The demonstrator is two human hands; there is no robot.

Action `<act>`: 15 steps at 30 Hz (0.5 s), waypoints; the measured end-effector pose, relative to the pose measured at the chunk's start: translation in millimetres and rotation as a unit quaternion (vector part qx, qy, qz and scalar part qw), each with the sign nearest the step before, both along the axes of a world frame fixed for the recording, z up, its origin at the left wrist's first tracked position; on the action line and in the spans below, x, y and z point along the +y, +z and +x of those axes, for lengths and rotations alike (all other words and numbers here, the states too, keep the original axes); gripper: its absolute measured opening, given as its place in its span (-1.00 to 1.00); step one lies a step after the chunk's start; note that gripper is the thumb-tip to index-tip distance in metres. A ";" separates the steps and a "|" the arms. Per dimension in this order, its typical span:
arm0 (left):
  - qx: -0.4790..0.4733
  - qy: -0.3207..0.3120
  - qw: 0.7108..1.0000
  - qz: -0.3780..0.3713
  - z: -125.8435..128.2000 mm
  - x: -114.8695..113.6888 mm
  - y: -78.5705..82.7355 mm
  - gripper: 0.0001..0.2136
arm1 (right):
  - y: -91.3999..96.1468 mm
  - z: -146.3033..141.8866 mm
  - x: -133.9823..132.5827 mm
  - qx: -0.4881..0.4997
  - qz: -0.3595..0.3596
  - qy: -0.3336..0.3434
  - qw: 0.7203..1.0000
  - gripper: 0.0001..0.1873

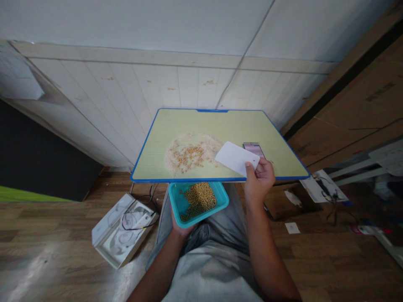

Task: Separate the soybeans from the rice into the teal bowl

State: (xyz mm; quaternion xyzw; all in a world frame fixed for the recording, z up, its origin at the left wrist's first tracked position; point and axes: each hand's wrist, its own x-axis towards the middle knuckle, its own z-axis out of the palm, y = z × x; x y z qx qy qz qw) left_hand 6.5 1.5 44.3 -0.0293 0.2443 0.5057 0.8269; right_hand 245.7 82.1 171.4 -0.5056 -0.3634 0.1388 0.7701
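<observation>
My left hand (181, 227) is closed on a teal plastic tray (223, 200) from below, just under the table's front edge. Soybeans (203, 197) fill much of the tray, and part of its floor shows at the left. In my right hand (260, 174) is a white plastic scraper card (234, 156) with a small hole, pinched at its right end above the table. The card's far left corner reaches the edge of a spread of rice grains (173, 153). More soybeans (190, 156) lie scattered among these pale grains.
The pale green folding table (201, 121) has a blue rim. A phone (252, 147) lies on it, partly covered by the card. On the floor, an open white box (126, 230) with cables stands left, and a cardboard box (288, 201) sits right. A wall rises behind the table.
</observation>
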 end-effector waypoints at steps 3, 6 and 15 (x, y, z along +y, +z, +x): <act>-0.024 -0.010 1.000 0.017 -0.1 0.8 -1.1 -0.44 | -1.1 0.8 -2.2 -0.013 -0.008 0.023 1.000 -0.60; -0.022 -0.001 1.000 -0.010 0.3 1.1 0.0 -0.45 | -1.7 -0.8 -4.3 -0.016 -0.010 0.034 0.999 -0.58; 0.020 0.016 0.999 -0.029 6.6 0.8 18.0 -0.45 | 1.9 -1.5 -11.1 -0.009 -0.001 0.027 1.000 -0.58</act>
